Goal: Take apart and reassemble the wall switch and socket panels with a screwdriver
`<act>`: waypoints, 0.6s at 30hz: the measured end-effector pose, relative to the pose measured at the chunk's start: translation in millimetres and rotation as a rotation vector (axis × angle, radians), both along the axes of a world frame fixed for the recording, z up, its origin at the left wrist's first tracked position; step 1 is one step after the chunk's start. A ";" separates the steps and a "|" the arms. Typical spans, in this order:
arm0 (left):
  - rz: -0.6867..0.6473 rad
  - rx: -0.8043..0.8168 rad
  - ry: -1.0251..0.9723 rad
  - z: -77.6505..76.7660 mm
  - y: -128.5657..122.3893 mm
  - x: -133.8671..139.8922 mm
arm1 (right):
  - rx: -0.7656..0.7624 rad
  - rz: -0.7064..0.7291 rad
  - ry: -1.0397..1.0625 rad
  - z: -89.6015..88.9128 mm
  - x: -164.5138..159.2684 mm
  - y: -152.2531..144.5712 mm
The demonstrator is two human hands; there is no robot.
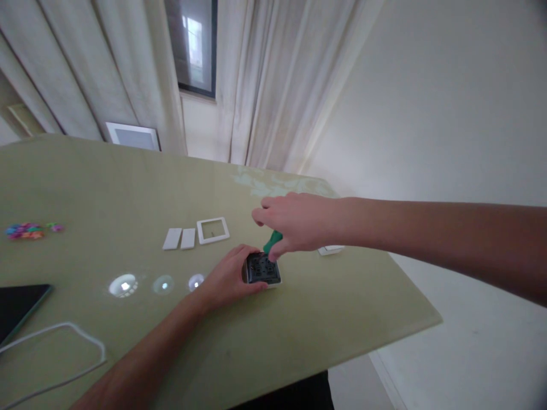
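A wall switch [264, 269] with a black inner face and white sides lies on the table, its cover off. My left hand [231, 276] grips it from the left, thumb at the near edge and fingers at the far edge. Above its far right corner, my right hand [294, 222] is closed round a screwdriver with a green handle [272, 241]. The screwdriver points down at the switch; its tip is too small to make out. Left of the switch lie a white square frame [213, 230] and two white rocker plates, one [172, 239] beside the other [188, 238].
Partly behind my right wrist sits another white piece [330, 250]. Small colourful pieces [29, 230] lie at the far left. A dark flat device [21, 307] and a white cable [68, 326] occupy the near left. The table's edge [384, 347] runs along the right front.
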State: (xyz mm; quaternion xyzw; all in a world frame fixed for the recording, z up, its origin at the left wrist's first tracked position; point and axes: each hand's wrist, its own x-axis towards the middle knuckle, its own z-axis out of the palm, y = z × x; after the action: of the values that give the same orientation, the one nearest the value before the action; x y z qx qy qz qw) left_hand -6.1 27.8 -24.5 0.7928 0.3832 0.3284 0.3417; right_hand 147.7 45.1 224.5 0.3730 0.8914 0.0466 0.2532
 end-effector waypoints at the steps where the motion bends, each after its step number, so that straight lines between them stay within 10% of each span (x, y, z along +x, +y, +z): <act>1: 0.004 -0.002 0.006 0.0 0.1 0.0 | 0.000 0.035 0.008 -0.2 0.3 0.0; 18: 0.010 -0.016 0.002 3.3 -1.0 0.9 | 0.037 -0.009 -0.004 -6.1 3.6 3.8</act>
State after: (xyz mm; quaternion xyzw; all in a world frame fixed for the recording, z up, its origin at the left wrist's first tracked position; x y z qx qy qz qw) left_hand -5.2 26.8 -21.2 0.7883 0.3901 0.3264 0.3462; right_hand 151.3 49.0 218.4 0.3814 0.8883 0.0626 0.2481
